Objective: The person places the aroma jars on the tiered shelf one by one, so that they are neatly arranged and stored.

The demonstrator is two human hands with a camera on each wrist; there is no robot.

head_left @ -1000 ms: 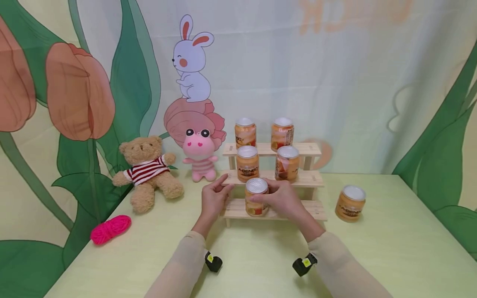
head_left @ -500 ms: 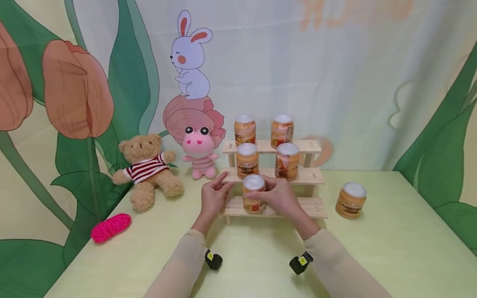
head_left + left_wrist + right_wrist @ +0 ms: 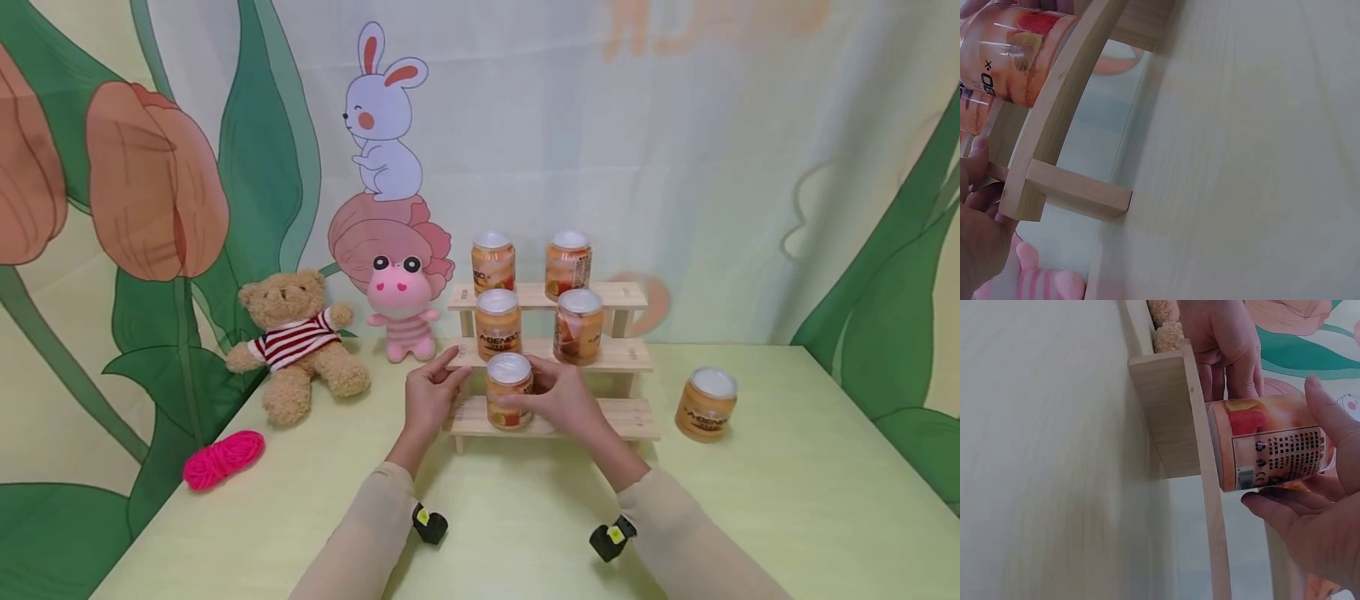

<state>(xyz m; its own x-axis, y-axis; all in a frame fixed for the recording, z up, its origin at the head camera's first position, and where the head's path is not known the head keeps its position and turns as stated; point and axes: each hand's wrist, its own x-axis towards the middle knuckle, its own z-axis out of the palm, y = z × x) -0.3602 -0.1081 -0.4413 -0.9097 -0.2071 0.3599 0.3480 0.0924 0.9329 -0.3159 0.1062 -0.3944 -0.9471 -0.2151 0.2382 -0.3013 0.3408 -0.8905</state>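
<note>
My right hand [image 3: 562, 398] grips an orange fruit-print jar [image 3: 504, 407] with a silver lid, thumb on the front and fingers at its right side. The jar stands upright towards the left of the bottom step of a three-step wooden stand [image 3: 592, 418]. Its printed side and barcode face the right wrist view. At the stand's left end, my left hand [image 3: 431, 398] holds the wood between thumb and fingers; the left wrist view shows fingers [image 3: 982, 197] partly hidden behind the lower shelf. Two similar jars sit on the middle step and two on the top.
Another orange jar [image 3: 707, 406] stands on the table right of the stand. To the left are a teddy bear [image 3: 300, 346] in a striped shirt, a pink plush toy [image 3: 402, 308] and a skein of bright pink yarn [image 3: 223, 460]. A printed curtain [image 3: 712, 167] hangs behind.
My right hand has slid the jar slightly left along the bottom step. The left hand stays at the stand's end, and the head view has shifted a little.
</note>
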